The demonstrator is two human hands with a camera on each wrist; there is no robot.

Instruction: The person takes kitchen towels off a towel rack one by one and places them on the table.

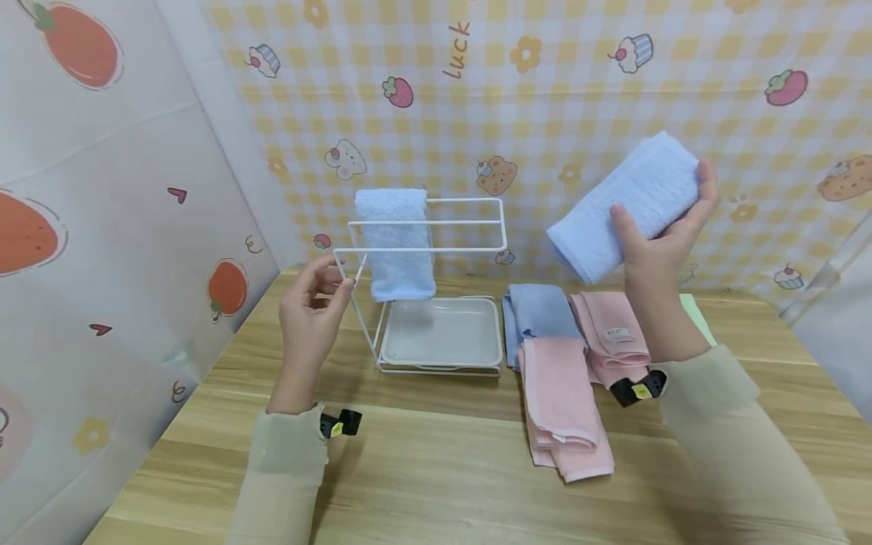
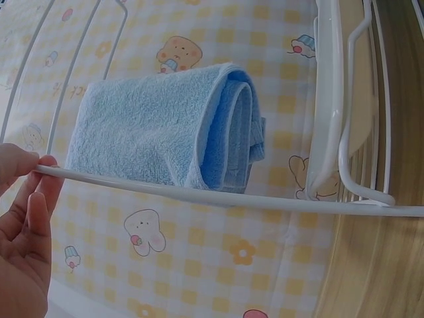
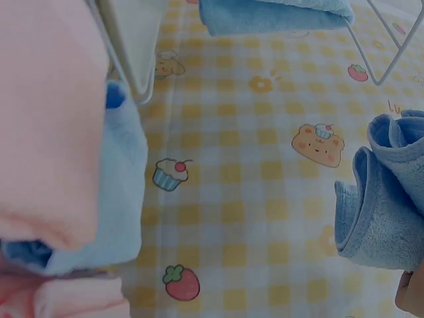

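Note:
My left hand [image 1: 309, 306] pinches the left upright of a white wire rack [image 1: 470, 249] between thumb and fingers. Over the rack's back bar hangs a folded light blue towel [image 1: 395, 261], seen end-on with its layers in the left wrist view. Raised to the right of the rack, my right hand [image 1: 664, 253] grips a second folded blue towel [image 1: 623, 204], thumb on the front and fingers round the far edge. That towel tilts, its lower end pointing left. In the right wrist view its folded layers [image 3: 384, 212] show at the right edge.
A white tray [image 1: 443, 333] sits in the rack's base. Right of it lie a folded blue towel [image 1: 541, 310] and two pink towels, one in front [image 1: 562, 401] and one behind [image 1: 609, 329]. Something pale green [image 1: 698, 318] shows past my right forearm. A checked cloth [image 1: 436, 144] hangs behind.

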